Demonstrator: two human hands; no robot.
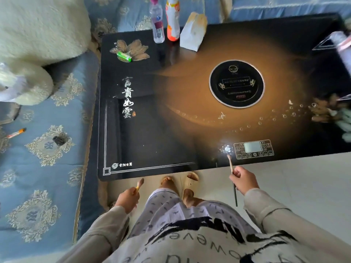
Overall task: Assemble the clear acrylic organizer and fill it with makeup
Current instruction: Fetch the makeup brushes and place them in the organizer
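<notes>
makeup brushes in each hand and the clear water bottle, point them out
makeup brush in left hand [140, 182], head view, on the bristle tip
makeup brush in right hand [230, 164], head view, on the handle below the bristles
clear water bottle [157, 25], head view, on its body

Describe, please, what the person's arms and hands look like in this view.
Both arms wear long, loose beige sleeves reaching the wrists. The left hand and right hand are bare: no gloves, rings, watch or bracelets visible.

One head-worn wide-angle view looks steeply down over the black table [152, 130] from close above
</notes>
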